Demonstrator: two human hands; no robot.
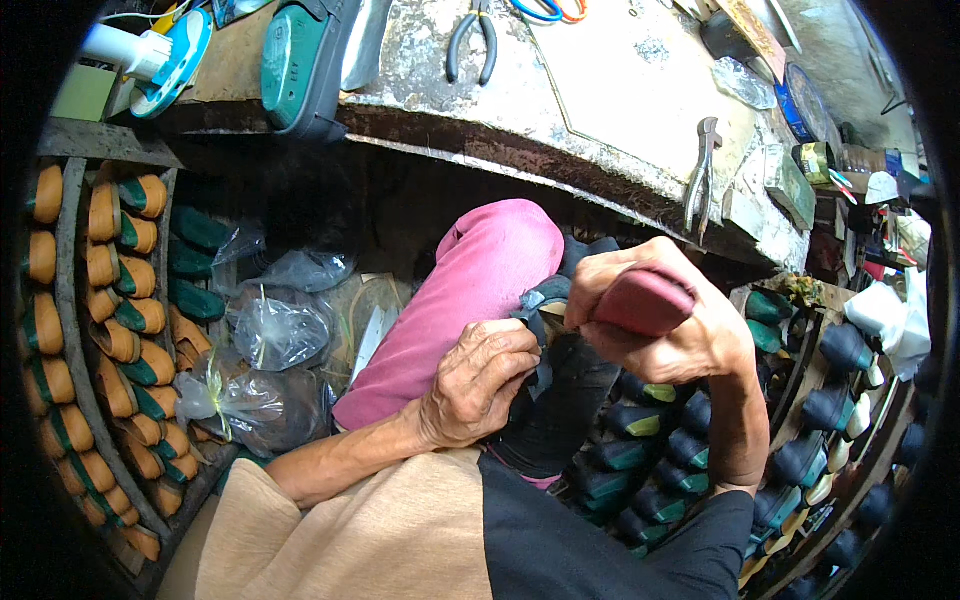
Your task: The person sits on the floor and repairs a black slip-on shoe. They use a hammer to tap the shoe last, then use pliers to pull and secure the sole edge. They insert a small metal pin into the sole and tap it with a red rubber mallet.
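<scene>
rows of tan and green shoe lasts (120, 330) stand in a rack far to the left of the dark shoe upper (560, 400), which lies on the person's lap beside a knee in pink cloth (470, 290). between that rack and the upper lie crumpled clear plastic bags (275, 335) on the floor. the left hand (478, 385) rests on the left side of the upper, fingers curled down and pressing its dark material, so it is closed around the edge of it. just right of the upper's top, the right hand (665, 320) is wrapped tight in a fist around a reddish rounded tool handle (645, 300); what the tool's working end looks like cannot be told. above the upper runs the worn pale worktop (600, 90), carrying a green-soled shoe form (300, 60), dark-handled pliers (472, 40) and, nearer its right edge, metal pincers (703, 175). right of the upper and below the right hand, dark blue lasts (690, 440) with green and pale heels fill more shelves.
</scene>
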